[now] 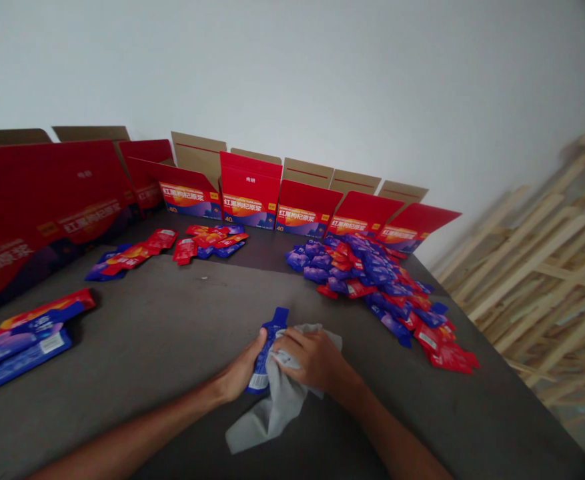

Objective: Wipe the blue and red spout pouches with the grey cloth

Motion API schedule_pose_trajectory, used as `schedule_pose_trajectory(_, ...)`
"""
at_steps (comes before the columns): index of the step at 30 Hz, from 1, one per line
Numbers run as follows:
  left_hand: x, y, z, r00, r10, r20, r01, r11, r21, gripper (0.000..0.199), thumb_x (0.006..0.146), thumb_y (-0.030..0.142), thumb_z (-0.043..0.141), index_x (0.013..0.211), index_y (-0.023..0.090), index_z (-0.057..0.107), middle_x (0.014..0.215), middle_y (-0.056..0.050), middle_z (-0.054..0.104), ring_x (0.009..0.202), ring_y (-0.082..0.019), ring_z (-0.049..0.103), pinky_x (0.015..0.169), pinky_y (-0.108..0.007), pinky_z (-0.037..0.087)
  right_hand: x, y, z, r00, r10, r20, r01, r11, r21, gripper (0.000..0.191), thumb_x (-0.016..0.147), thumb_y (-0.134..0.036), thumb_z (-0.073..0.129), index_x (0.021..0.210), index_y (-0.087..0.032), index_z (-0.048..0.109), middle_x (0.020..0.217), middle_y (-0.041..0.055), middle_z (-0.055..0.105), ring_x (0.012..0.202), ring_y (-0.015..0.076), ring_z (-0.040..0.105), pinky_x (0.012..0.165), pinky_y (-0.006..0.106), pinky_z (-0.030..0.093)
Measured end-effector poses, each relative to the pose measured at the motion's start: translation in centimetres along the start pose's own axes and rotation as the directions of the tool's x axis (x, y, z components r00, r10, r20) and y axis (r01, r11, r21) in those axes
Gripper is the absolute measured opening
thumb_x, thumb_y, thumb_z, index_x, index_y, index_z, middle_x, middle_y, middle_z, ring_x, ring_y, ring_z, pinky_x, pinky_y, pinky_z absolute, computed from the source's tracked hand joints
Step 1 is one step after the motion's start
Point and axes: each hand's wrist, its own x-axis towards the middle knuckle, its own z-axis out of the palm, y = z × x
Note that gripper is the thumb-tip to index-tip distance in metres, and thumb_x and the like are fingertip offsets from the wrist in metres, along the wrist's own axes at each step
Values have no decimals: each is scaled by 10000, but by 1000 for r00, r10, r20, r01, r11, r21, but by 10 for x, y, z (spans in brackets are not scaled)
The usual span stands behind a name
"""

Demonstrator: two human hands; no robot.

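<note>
Near the front middle of the table, a blue drink pouch point(260, 365) with a barcode at its lower end is gripped along its left edge by my left hand point(239, 371). My right hand point(308, 357) is closed around a light grey cloth point(285, 407) and presses it against the pouch's right side. The cloth hangs down in folds towards the table's front. Part of the pouch's face is hidden by the cloth and fingers.
A large heap of blue and red pouches point(372, 273) lies at the right. Smaller piles point(212, 240) sit farther left, with a few pouches point(37, 337) at the left edge. Open red cartons point(249, 200) line the wall. Wooden slats point(537, 267) stand beyond the table's right edge.
</note>
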Motion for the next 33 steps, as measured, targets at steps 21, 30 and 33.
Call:
schedule_pose_trajectory(21,-4,3,3,997,-76,5,76,996,-52,463,849,607,569,908,164,691,710,-52,674,697,-206,645,657,-307,500,2,-4,-2,999,44,-9,-44,999,-7,242,904,-310,639,1119,-220,572,1039,38,652,804,165,638,645,267,451)
schedule_pose_trajectory(30,-3,5,5,998,-61,13,62,996,-64,479,831,598,612,833,124,677,675,-32,638,603,-139,587,591,-250,452,-1,-7,-4,992,-68,103,70,997,-18,315,898,-384,653,1155,-225,564,1068,39,652,803,169,630,667,286,450)
schedule_pose_trajectory(33,0,3,3,999,-25,22,26,998,-57,460,844,598,592,859,148,682,711,-45,660,686,-171,622,642,-273,479,0,-4,0,998,50,-30,-51,998,-47,248,914,-331,626,1134,-229,574,1059,47,654,823,179,638,664,281,447)
